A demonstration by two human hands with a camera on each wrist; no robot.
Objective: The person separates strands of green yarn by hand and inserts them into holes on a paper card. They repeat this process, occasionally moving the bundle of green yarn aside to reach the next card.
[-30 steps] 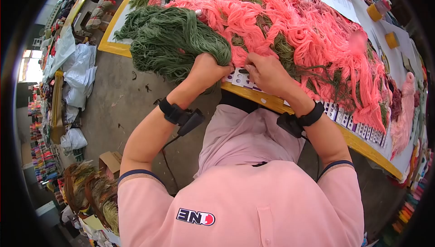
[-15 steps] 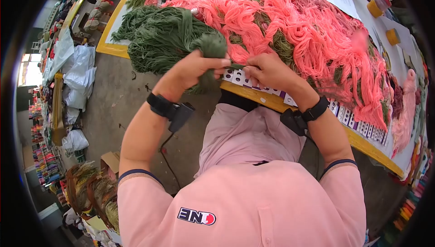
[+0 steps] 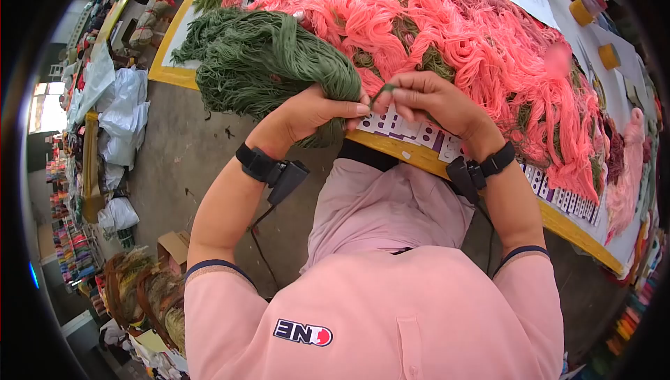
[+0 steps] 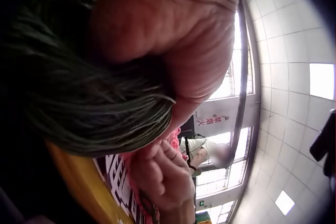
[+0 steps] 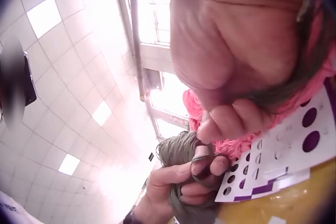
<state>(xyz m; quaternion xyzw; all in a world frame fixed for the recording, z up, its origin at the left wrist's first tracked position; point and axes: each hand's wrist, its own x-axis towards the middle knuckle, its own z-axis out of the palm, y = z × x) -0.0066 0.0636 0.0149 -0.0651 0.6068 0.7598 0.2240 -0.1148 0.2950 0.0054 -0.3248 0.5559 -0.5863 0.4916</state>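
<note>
We observe the left hand [image 3: 307, 113] gripping one end of the dark green yarn hank [image 3: 255, 52], fingers curled round it. The hank lies across the left corner of the yellow-edged table [image 3: 576, 239], partly overhanging, beside coral-pink yarn [image 3: 481, 73]. Right hand [image 3: 434, 103] just beside: we note thumb and fingers pinching a green strand [image 3: 381, 92] above dark-spotted white cards [image 5: 286, 157].

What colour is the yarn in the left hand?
Dark green; the yarn shows best in the head view.
</note>
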